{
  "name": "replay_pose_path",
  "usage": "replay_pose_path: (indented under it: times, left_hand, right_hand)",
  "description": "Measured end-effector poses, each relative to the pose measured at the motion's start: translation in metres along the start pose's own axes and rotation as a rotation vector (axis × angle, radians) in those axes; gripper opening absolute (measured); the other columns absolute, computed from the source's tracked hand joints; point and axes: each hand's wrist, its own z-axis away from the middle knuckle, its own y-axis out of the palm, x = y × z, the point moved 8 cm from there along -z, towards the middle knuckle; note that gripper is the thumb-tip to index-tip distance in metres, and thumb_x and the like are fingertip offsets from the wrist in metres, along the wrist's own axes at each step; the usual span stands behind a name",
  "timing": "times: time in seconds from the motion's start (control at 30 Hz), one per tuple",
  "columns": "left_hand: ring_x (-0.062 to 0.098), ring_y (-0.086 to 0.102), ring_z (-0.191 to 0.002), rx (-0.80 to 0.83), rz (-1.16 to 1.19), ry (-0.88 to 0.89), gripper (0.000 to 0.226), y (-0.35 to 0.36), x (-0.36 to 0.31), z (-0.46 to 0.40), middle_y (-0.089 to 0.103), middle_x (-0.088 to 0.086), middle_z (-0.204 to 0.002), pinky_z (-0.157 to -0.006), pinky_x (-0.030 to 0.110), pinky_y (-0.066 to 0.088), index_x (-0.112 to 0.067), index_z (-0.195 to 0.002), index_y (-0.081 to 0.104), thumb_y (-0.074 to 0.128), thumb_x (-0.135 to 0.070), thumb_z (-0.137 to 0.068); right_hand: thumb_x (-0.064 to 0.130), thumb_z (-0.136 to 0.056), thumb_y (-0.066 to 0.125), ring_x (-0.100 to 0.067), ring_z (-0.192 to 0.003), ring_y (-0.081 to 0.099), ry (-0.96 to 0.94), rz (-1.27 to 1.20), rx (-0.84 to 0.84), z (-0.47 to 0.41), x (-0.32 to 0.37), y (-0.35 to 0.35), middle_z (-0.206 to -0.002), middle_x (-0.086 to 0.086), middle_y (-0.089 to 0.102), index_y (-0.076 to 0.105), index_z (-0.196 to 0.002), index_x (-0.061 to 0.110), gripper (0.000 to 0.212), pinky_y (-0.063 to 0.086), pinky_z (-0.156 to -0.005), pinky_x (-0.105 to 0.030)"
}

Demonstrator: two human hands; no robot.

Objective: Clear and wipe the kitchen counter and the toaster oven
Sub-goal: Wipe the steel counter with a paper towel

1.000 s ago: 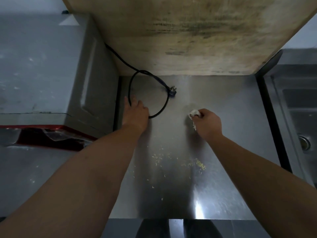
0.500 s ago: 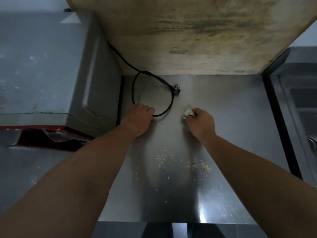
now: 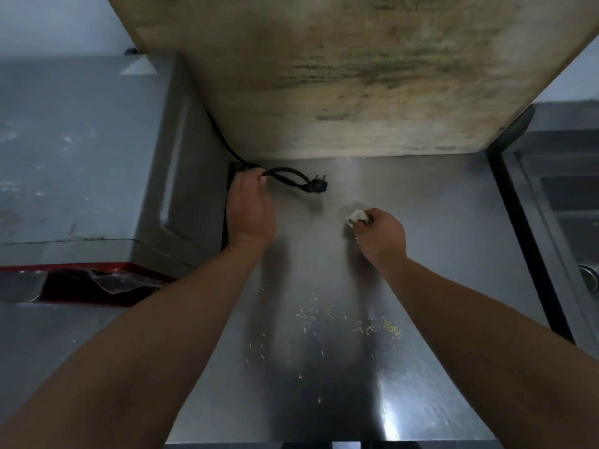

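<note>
Gripping black cord (image 3: 285, 177) and crumpled wipe (image 3: 356, 216); no legible writing.

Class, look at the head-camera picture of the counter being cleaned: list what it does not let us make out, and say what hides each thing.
- Where the black cord begins: head view, it runs behind the wooden board.
- Size of the white wad: the right hand covers most of it.
- Fingers of the left hand on the cord: hidden by the hand's back.
- Toaster oven front: seen from above and cut off at the left edge.
- What the crumbs are: too small.
</note>
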Motion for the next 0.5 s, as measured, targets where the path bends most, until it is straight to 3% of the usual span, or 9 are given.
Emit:
replay_pose_path:
  times: [0.1, 0.23, 0.33, 0.4, 0.5]
  left_hand:
    - [0.020, 0.051, -0.092, -0.062, 0.166, -0.104, 0.032, -0.014, -0.008, -0.009, 0.063, 0.021, -0.099, -0.085, 0.014, 0.036, 0.005, -0.105, 0.063, 0.040, -0.016, -0.101]
    - [0.017, 0.054, -0.093, -0.064, 0.225, -0.096, 0.026, -0.019, -0.018, -0.011, 0.062, 0.014, -0.100, -0.086, 0.016, 0.038, 0.000, -0.105, 0.063, 0.041, -0.015, -0.102]
    - [0.003, 0.048, -0.091, -0.100, 0.241, -0.129, 0.024, -0.024, -0.017, -0.014, 0.060, 0.008, -0.099, -0.085, 0.005, 0.033, 0.000, -0.103, 0.063, 0.043, -0.011, -0.101]
    - [0.002, 0.048, -0.090, -0.140, 0.268, -0.190, 0.025, -0.027, -0.010, -0.018, 0.060, 0.008, -0.099, -0.083, 0.005, 0.034, 0.002, -0.104, 0.063, 0.043, -0.011, -0.100]
    - [0.010, 0.053, -0.092, -0.167, 0.289, -0.247, 0.028, -0.030, -0.003, -0.023, 0.059, 0.003, -0.100, -0.084, 0.016, 0.041, 0.001, -0.108, 0.063, 0.042, -0.015, -0.100]
  right_hand:
    - [0.024, -0.091, 0.057, -0.028, -0.088, 0.063, -0.017, -0.001, -0.033, -0.015, 0.010, -0.004, -0.096, -0.009, 0.070, 0.070, -0.104, 0.015, 0.020, 0.038, -0.070, -0.026]
    - [0.025, -0.093, 0.055, -0.031, -0.091, 0.063, -0.049, 0.016, -0.048, -0.042, 0.025, -0.001, -0.102, -0.012, 0.067, 0.068, -0.107, 0.015, 0.022, 0.038, -0.070, -0.027]
    - [0.029, -0.095, 0.051, -0.035, -0.094, 0.061, -0.099, 0.086, -0.082, -0.065, 0.041, -0.003, -0.109, -0.015, 0.062, 0.067, -0.109, 0.014, 0.026, 0.040, -0.072, -0.029]
    - [0.030, -0.097, 0.047, -0.036, -0.098, 0.061, -0.108, 0.122, -0.109, -0.079, 0.051, -0.004, -0.114, -0.016, 0.058, 0.067, -0.113, 0.015, 0.029, 0.044, -0.079, -0.033]
    - [0.029, -0.097, 0.045, -0.036, -0.105, 0.060, -0.106, 0.183, -0.048, -0.096, 0.060, 0.012, -0.121, -0.015, 0.055, 0.064, -0.120, 0.018, 0.032, 0.047, -0.090, -0.036]
